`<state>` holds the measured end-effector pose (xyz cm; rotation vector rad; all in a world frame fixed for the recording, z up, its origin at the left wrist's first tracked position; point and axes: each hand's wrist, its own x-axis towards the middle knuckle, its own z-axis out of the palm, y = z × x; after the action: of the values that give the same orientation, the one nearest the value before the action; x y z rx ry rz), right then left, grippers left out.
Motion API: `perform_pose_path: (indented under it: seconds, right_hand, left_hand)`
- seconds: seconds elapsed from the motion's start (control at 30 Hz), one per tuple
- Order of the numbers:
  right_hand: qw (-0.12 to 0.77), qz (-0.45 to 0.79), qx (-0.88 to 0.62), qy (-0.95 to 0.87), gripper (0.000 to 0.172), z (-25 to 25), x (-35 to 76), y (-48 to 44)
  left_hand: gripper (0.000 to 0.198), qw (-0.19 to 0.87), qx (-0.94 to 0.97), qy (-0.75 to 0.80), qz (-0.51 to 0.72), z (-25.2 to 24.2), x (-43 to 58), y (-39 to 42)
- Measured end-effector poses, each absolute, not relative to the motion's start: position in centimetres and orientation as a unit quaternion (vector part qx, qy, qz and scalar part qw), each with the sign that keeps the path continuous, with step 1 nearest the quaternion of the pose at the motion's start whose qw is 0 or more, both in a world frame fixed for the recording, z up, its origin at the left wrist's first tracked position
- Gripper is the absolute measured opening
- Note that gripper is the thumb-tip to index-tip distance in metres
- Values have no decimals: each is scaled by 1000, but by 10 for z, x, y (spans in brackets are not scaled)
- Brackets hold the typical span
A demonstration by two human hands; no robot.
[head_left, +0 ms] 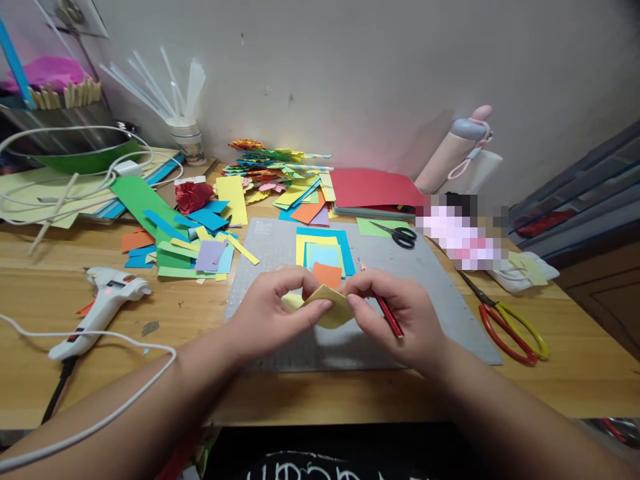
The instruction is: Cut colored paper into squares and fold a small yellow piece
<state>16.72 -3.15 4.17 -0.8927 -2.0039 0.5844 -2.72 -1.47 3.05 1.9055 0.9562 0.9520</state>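
Observation:
Over the grey cutting mat [280,350], a folded piece of pale yellow paper [334,312] is pinched between both hands. My left hand [280,310] grips its left side, thumb on top. At its right edge are the thumb and finger of my right hand [407,313], which also holds a red pencil [389,315] slanting through the fingers. Just beyond the hands lies a stack of paper squares in several colours, with an orange piece [327,274] nearest and a blue sheet [346,241] at the bottom. Black-handled scissors [400,235] rest on a green paper strip behind them.
A white glue gun [100,310] lies at left, a white cable crossing above my left forearm. Paper scraps [213,257] are heaped at back left. Large red-and-yellow-handled scissors [513,330] sit at right. A red paper stack [375,190] and a pink bottle [453,150] stand near the wall.

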Motion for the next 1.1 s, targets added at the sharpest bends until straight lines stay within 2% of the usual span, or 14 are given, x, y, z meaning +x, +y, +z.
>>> perform_pose_path:
  seconds: [0.17, 0.33, 0.57, 0.7, 0.9, 1.1]
  right_hand:
    - [429, 368, -366, -740, 12, 41, 161, -29]
    - [332, 504, -366, -708, 14, 33, 161, -23]
    - [330, 457, -389, -729, 11, 23, 163, -30]
    - [351, 404, -358, -765, 15, 23, 159, -38]
    - [386, 364, -349, -773, 18, 26, 158, -40]
    - [421, 395, -363, -731, 20, 28, 168, -39]
  left_hand:
    - [21, 498, 681, 377, 381, 30, -24, -23]
    - [10, 531, 695, 364, 321, 34, -24, -22]
    - [9, 462, 750, 394, 262, 30, -26, -21]
    - [8, 436, 776, 394, 228, 35, -25, -25]
    - [9, 459, 766, 402, 203, 45, -28, -25]
    - [8, 462, 734, 449, 214, 46, -34, -18]
